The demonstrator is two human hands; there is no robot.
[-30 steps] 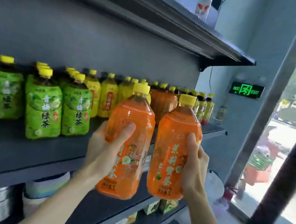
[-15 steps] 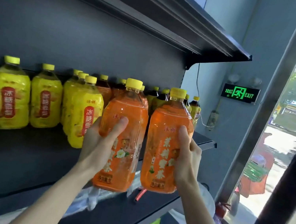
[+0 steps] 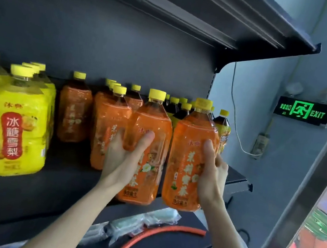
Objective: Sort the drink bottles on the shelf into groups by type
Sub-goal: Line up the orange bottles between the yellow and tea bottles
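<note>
**Q:** Step in hand?
**A:** Placement. Left hand (image 3: 122, 161) and right hand (image 3: 213, 173) each grip one orange bottle, upright, side by side: left bottle (image 3: 153, 122), right bottle (image 3: 194, 132). Both are at the front edge of the shelf (image 3: 20, 198). Base contact: cannot tell.

**Q:** Fingers?
**A:** Each thumb lies up the label front. The left fingers wrap behind the bottle and are hidden. The right fingers (image 3: 221, 166) curl round the far side, pressed together. Forearms reach up from below, roughly parallel.

**Q:** Where does the pair belong?
**A:** Judged: with the orange row (image 3: 109, 128), standing just beyond the left fingertips. Yellow bottles (image 3: 19, 134) stand well left of the left thumb. Dark bottles (image 3: 171, 109) stand behind, past the thumb tips.

**Q:** What does the next move need?
**A:** Likely a push forward and slightly left, bases flat on the shelf, then both grips loosened. Risk: knocking the nearest bottle of the row, just beside the left knuckles.
</note>
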